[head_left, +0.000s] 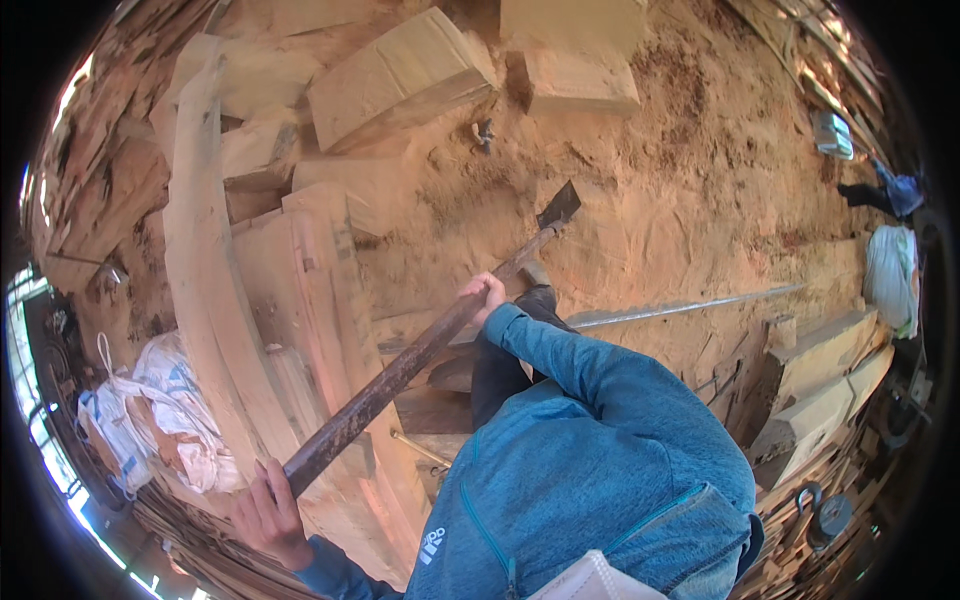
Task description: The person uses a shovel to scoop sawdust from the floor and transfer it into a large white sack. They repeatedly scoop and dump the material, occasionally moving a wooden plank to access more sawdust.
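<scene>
Hands (487, 294) on bladed pole (380, 391), beam (205, 270) left, open ground (690, 200)

Soft light, left-edge glare, curved distortion, black corners

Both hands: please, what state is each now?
Left hand: at the end of the tool handle; cannot tell whether closed.
Right hand: closed around it.

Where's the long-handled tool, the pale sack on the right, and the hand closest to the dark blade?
Long-handled tool (418, 352): head view, on the middle of its handle.
Pale sack (892, 275): head view, on the middle of its side.
Right hand (487, 293): head view, on the middle of the hand.
</scene>
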The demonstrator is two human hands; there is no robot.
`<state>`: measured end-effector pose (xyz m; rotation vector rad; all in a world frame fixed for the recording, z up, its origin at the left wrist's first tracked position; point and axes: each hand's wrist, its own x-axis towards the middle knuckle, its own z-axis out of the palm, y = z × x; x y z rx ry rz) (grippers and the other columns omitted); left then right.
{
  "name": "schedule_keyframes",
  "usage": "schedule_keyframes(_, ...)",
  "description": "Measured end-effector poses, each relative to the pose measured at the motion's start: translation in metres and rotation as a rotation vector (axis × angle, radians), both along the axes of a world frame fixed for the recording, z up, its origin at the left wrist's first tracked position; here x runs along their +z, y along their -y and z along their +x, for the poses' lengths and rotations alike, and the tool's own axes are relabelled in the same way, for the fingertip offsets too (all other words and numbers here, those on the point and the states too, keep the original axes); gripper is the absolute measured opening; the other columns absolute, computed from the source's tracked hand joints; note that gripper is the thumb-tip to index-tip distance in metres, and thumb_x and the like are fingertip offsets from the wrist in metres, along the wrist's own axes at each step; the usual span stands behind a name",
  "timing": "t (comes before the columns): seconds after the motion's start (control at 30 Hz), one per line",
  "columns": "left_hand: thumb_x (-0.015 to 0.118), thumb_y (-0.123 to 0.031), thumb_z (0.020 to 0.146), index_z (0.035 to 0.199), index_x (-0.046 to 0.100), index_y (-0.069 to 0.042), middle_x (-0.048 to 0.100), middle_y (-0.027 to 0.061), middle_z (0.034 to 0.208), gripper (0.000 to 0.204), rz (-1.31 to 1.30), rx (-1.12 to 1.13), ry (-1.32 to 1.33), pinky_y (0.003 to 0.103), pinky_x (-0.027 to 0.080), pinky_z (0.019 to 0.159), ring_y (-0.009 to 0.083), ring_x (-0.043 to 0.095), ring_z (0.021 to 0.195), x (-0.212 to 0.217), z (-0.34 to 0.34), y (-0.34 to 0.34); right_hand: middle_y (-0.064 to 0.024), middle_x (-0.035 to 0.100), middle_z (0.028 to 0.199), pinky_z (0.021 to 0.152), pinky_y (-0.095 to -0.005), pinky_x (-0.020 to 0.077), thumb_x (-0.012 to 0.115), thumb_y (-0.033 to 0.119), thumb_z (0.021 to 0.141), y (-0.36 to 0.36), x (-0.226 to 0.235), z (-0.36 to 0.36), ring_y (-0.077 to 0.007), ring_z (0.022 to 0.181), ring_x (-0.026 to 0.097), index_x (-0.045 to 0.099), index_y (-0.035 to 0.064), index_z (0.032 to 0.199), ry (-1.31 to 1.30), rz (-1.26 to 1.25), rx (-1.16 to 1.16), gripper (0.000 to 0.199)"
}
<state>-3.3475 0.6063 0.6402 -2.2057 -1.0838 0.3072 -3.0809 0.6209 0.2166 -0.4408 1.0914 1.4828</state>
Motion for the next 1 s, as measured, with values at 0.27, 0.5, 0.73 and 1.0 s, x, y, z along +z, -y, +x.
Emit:
schedule_keyframes(0.27,0.066,-0.007,0.085,0.093,0.068,-0.012,0.067,0.0032,0.089,0.010,-0.004,0.147,-0.064,0.030,0.045,0.062,0.0171,0.056,0.066,0.003,0.054,0.069,-0.0044,0.050,0.058,0.066,-0.0349,0.0495,0.056,0.015,0.074,0.026,0.006,0.014,-0.0208,0.058,0.051,0.047,0.0096,0.061,-0.032,-0.212,0.506,0.016)
schedule_keyframes(0.5,0.069,-0.008,0.083,0.093,0.068,-0.015,0.066,0.0011,0.090,0.012,0.145,0.348,-0.148,0.031,0.044,0.066,0.0156,0.056,0.071,0.013,0.179,0.103,-0.0087,0.060,0.073,0.076,-0.0442,0.0489,0.059,0.023,0.077,0.034,-0.026,0.103,-0.0264,0.073,0.057,0.056,0.0091,0.073,-0.026,-0.159,1.141,0.014)
schedule_keyframes(0.73,0.072,-0.008,0.082,0.099,0.066,-0.017,0.067,-0.0013,0.091,0.020,0.070,0.517,-0.240,0.029,0.043,0.068,0.0139,0.056,0.071,0.043,0.348,0.134,-0.0062,0.053,0.069,0.068,-0.0411,0.0472,0.059,0.015,0.075,0.035,-0.033,0.192,-0.0227,0.068,0.056,0.052,0.0097,0.076,0.244,-0.185,1.479,0.009)
schedule_keyframes(1.0,0.074,-0.015,0.070,0.105,0.066,-0.015,0.061,0.0064,0.075,0.035,-0.440,1.415,0.228,0.037,0.047,0.065,0.0235,0.060,0.070,0.055,0.445,0.208,-0.0073,0.047,0.064,0.060,-0.0377,0.0456,0.055,0.011,0.075,0.100,-0.042,0.255,-0.0245,0.060,0.051,0.049,0.0090,0.072,0.195,-0.167,1.569,0.007)
